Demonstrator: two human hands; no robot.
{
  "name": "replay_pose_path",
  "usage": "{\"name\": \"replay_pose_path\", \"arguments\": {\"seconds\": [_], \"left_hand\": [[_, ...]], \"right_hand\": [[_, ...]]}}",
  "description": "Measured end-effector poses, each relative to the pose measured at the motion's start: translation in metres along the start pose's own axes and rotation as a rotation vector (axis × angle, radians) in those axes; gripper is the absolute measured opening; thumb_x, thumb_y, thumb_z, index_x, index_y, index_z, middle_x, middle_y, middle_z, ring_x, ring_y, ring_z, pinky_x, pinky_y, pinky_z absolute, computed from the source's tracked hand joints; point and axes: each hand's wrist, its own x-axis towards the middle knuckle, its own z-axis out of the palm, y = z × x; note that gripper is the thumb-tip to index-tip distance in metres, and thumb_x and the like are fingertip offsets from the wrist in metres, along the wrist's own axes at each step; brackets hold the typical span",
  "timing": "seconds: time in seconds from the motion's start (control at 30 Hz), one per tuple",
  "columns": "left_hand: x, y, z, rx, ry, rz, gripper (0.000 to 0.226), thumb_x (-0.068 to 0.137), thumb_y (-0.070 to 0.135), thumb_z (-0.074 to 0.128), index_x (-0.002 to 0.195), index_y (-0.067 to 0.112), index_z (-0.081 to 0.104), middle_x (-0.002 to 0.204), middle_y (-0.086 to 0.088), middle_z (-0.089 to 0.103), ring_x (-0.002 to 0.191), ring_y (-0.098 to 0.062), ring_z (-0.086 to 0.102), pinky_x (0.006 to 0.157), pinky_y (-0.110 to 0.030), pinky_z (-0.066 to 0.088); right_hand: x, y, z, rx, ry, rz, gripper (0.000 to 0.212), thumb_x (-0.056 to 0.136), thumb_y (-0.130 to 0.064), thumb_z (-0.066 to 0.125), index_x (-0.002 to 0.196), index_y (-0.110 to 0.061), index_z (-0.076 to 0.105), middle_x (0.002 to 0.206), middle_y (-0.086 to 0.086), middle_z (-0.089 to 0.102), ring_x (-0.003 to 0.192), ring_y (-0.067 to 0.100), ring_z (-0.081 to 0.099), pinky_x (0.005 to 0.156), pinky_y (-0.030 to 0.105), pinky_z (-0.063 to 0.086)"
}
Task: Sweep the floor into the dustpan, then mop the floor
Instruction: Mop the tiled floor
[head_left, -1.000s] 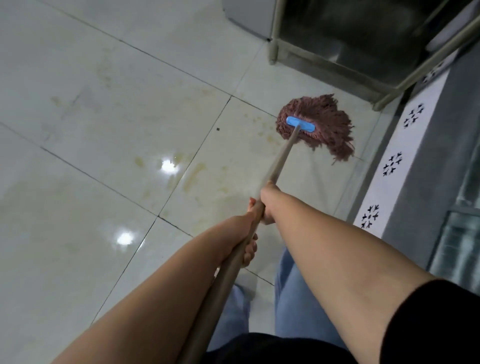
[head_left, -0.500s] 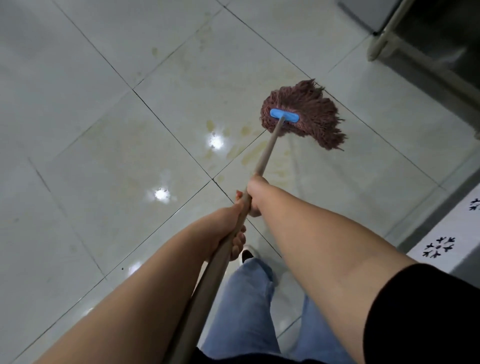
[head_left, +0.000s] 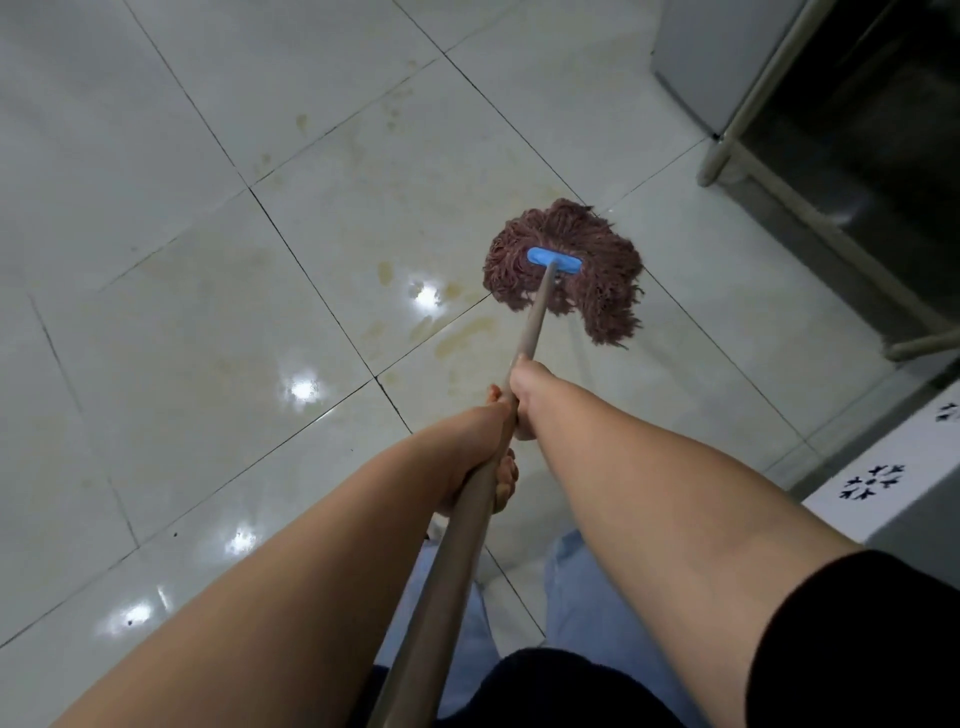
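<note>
Both hands grip one mop handle (head_left: 535, 317), which runs up the middle of the view from the person's body to the mop head. The right hand (head_left: 527, 397) is the further one along the pole, its fingers curled round the shaft with the back of the hand and wrist turned up. The left hand (head_left: 485, 470) sits just behind it, nearer the body, wrapped round the same shaft from the other side, with fingertips showing under the pole. Beyond the right hand the handle meets a blue plastic clamp (head_left: 555, 260) set across the mop head (head_left: 566, 270), a spread of reddish-brown yarn strands lying flat on the floor (head_left: 156, 260). The floor is pale glossy tile with dark grout lines, and it shines with bright spots of reflected light. Yellowish-brown stains (head_left: 457, 332) mark the tiles just left of the mop head and nearer the person. Toward the far right corner of the floor stands a metal-framed unit (head_left: 779, 171) on pale legs, dark inside. At the right edge, nearer the person, is a white panel with black snowflake-like marks (head_left: 872, 480). Blue jeans (head_left: 582, 597) and a black sleeve (head_left: 857, 649) fill the near edge.
</note>
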Motion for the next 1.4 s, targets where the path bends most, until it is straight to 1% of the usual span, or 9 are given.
{"name": "replay_pose_path", "arguments": {"seconds": [0.1,0.23,0.37,0.63,0.8,0.93,1.07,1.17,1.4], "left_hand": [[0.000,0.011,0.031,-0.008,0.022,0.016,0.063,0.085,0.070,0.035,0.059,0.013,0.038,0.034,0.002,0.037,0.023,-0.008,0.034,0.030,-0.009,0.031],[0.003,0.025,0.038,-0.003,0.052,0.036,0.055,0.093,0.056,0.033,0.061,0.011,0.038,0.033,0.001,0.037,0.022,-0.007,0.032,0.029,-0.008,0.028],[0.000,0.021,0.034,0.013,0.086,0.033,0.057,0.094,0.056,0.031,0.061,0.010,0.038,0.032,0.001,0.037,0.020,-0.007,0.032,0.028,-0.007,0.027],[0.010,0.038,0.042,-0.028,0.046,0.182,0.049,0.099,0.046,0.027,0.067,0.012,0.043,0.029,0.002,0.037,0.020,-0.007,0.032,0.031,-0.005,0.028],[0.018,0.029,0.045,-0.187,0.059,0.190,0.047,0.099,0.045,0.029,0.081,0.003,0.042,0.046,-0.006,0.042,0.017,-0.011,0.033,0.028,-0.008,0.031],[0.027,0.014,0.050,-0.327,0.033,0.209,0.046,0.100,0.042,0.026,0.092,0.000,0.044,0.040,-0.008,0.047,0.018,-0.012,0.036,0.029,-0.011,0.035],[0.027,-0.004,0.075,-0.337,-0.003,0.287,0.046,0.101,0.035,0.026,0.081,0.000,0.047,0.067,-0.012,0.047,0.034,-0.020,0.053,0.033,-0.023,0.042],[0.028,-0.016,0.096,-0.317,-0.130,0.324,0.061,0.100,0.047,0.016,0.082,0.001,0.051,0.078,-0.007,0.053,0.066,-0.020,0.053,0.059,-0.028,0.045],[0.037,-0.029,0.115,-0.034,-0.227,0.323,0.047,0.098,0.049,0.028,0.090,0.007,0.049,0.077,-0.006,0.054,0.065,-0.018,0.055,0.054,-0.030,0.045]], "right_hand": [[-0.007,-0.015,-0.031,0.051,-0.057,0.001,0.032,0.099,-0.041,0.039,0.096,-0.010,0.048,0.066,0.009,0.053,0.039,0.018,0.056,0.034,0.017,0.044],[-0.019,-0.027,-0.051,0.079,-0.269,-0.033,0.051,0.098,-0.047,0.035,0.128,-0.006,0.044,0.098,0.015,0.059,0.093,0.027,0.062,0.077,0.037,0.050],[-0.030,-0.023,-0.065,-0.063,-0.353,0.000,0.048,0.099,-0.051,0.029,0.114,-0.009,0.046,0.076,0.009,0.053,0.067,0.020,0.055,0.066,0.030,0.049],[-0.065,-0.008,-0.072,-0.142,-0.301,-0.151,0.061,0.097,-0.056,0.023,0.127,-0.011,0.051,0.085,0.002,0.057,0.061,0.015,0.051,0.046,0.020,0.043],[-0.088,-0.005,-0.087,-0.310,-0.109,-0.238,0.077,0.093,-0.065,0.017,0.150,-0.014,0.020,0.153,0.007,0.030,0.139,0.022,0.031,0.112,0.037,0.025],[-0.106,0.021,-0.106,-0.526,0.078,-0.321,0.074,0.091,-0.066,0.018,0.125,-0.008,0.050,0.129,0.016,0.054,0.116,0.028,0.056,0.100,0.038,0.045],[-0.128,0.062,-0.114,-0.486,-0.104,-0.089,0.075,0.089,-0.069,0.023,0.076,-0.003,0.056,0.058,0.012,0.062,0.051,0.019,0.062,0.053,0.025,0.056],[-0.126,0.078,-0.121,-0.350,-0.086,-0.107,0.053,0.096,-0.053,0.035,0.092,-0.004,0.053,0.049,0.012,0.054,0.040,0.018,0.056,0.040,0.022,0.051],[-0.123,0.088,-0.168,-0.233,0.080,-0.215,0.037,0.101,-0.036,0.038,0.076,-0.008,0.044,0.055,0.007,0.038,0.020,0.009,0.037,0.028,0.010,0.033]]}}
